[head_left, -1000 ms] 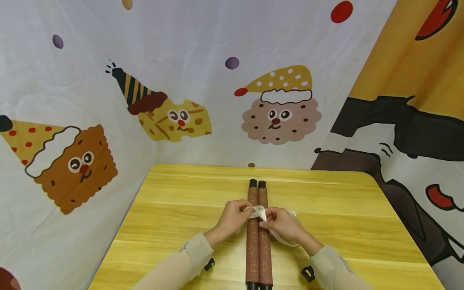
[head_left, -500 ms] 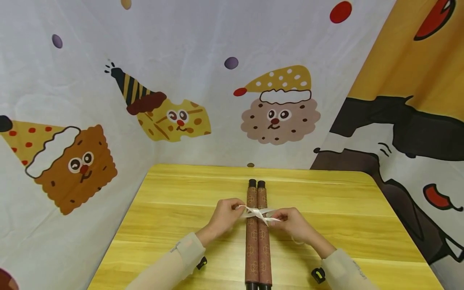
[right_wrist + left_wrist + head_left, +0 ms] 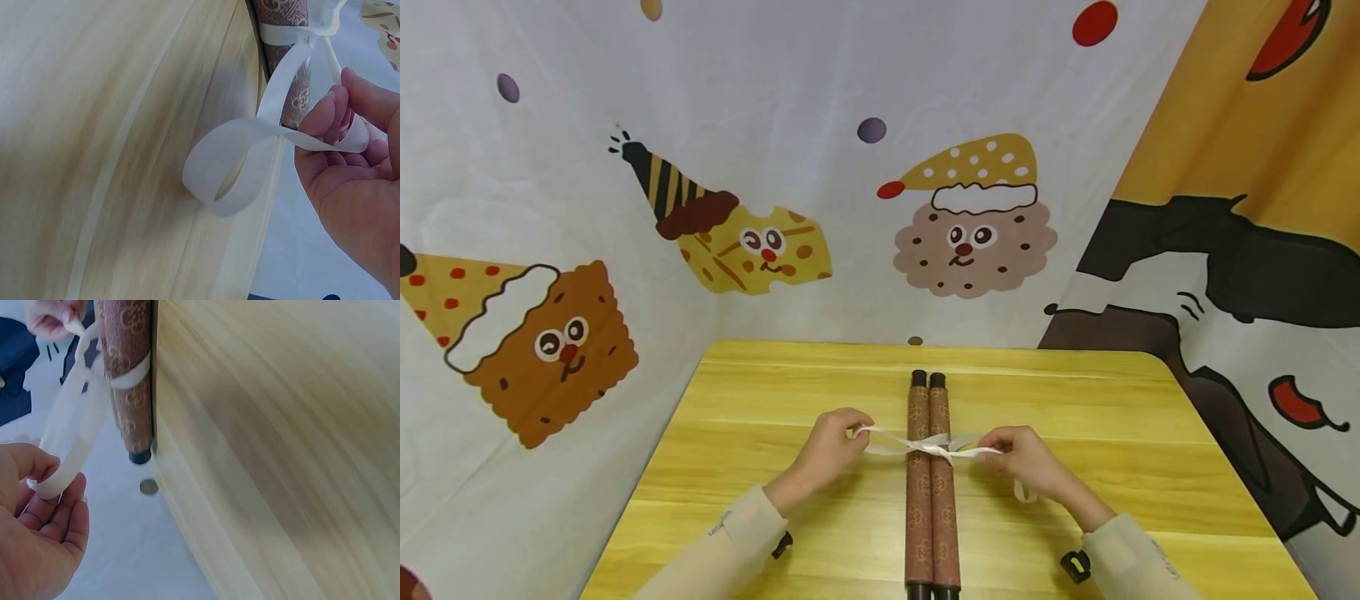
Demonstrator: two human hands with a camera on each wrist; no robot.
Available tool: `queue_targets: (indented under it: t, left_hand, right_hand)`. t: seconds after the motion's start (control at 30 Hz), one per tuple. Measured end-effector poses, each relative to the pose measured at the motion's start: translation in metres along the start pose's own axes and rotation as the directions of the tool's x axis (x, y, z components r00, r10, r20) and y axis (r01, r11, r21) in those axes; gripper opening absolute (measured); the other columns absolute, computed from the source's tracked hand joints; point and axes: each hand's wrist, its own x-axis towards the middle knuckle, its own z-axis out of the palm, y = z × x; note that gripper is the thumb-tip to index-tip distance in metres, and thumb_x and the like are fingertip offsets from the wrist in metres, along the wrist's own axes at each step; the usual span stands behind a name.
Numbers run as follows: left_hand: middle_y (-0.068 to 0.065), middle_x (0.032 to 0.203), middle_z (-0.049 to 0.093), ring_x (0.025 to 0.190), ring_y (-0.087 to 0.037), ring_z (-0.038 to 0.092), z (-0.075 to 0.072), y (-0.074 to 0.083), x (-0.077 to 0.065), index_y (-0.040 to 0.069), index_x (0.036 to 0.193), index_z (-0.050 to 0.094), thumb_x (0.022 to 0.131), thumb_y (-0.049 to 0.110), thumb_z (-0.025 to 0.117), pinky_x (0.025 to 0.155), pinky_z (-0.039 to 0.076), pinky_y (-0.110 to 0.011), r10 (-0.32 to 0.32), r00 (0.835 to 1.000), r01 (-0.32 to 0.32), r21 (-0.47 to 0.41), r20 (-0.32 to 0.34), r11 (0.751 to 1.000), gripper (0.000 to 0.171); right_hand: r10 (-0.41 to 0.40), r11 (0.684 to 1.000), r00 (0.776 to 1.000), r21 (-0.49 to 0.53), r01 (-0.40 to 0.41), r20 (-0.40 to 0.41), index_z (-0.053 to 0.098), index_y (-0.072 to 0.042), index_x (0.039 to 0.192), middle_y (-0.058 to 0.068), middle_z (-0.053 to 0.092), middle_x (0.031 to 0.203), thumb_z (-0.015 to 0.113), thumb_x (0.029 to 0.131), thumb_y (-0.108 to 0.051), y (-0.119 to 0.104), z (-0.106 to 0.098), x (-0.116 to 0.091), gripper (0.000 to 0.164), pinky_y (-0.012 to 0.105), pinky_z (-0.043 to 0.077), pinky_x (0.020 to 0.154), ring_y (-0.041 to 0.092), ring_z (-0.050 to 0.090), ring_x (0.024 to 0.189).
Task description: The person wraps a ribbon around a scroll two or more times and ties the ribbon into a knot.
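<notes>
Two brown patterned scrolls [image 3: 919,517] with black end knobs lie side by side on the table. A white ribbon [image 3: 934,450] wraps round them and is knotted on top near their upper half. My left hand [image 3: 832,446] pinches a loop of the ribbon out to the left, seen close up as a long band [image 3: 87,428] in the left wrist view. On the other side my right hand [image 3: 1026,458] pinches another stretch of ribbon between thumb and fingers. In the right wrist view a loose ribbon tail [image 3: 231,165] curls down from that hand.
The wood-grain table [image 3: 760,517] has rounded far corners. Behind it hangs a white cloth backdrop [image 3: 805,108] printed with cartoon biscuits and cheese. Dark wrist-camera pieces [image 3: 1077,567] show beneath the sleeves.
Both hands have moved apart, left hand leftward and right hand rightward, drawing the ribbon out. The crossing over the scrolls has tightened into a small knot. The scrolls stay nearly in place.
</notes>
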Motion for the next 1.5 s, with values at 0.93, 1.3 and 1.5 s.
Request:
queue_targets:
  t: [0.93,1.3,1.5]
  left_hand:
    - [-0.011,0.084,0.071,0.059,-0.010,0.056,-0.062,-0.043,-0.034,0.002,0.102,0.071,0.083,0.002,0.068,0.048,0.050,-0.020,-0.018,1.000,0.017,0.058,0.006,0.998,0.019]
    - [-0.015,0.105,0.068,0.062,-0.014,0.059,-0.075,-0.065,-0.044,0.003,0.111,0.068,0.088,0.003,0.062,0.049,0.050,-0.021,-0.075,0.988,0.068,0.059,0.132,0.996,0.023]
    - [-0.012,0.103,0.069,0.064,-0.009,0.058,-0.082,-0.080,-0.050,0.004,0.109,0.069,0.088,0.005,0.063,0.055,0.054,-0.027,-0.094,0.988,0.082,0.104,0.119,0.991,0.021]
  right_hand:
    - [0.023,0.998,0.999,-0.065,-0.025,-0.040,0.070,-0.014,0.095,0.006,0.067,0.087,0.070,0.084,-0.032,0.028,-0.041,-0.020,0.021,0.030,0.052,0.056,0.019,0.055,0.071]
    - [0.031,0.991,0.996,-0.127,-0.041,-0.083,0.070,-0.011,0.091,0.004,0.066,0.082,0.071,0.083,-0.028,0.045,-0.066,-0.033,0.019,0.028,0.052,0.057,0.018,0.056,0.071]
    - [0.040,0.983,0.993,-0.171,-0.058,-0.108,0.070,-0.010,0.091,0.004,0.066,0.081,0.070,0.084,-0.028,0.053,-0.078,-0.040,0.020,0.027,0.050,0.055,0.017,0.054,0.068]
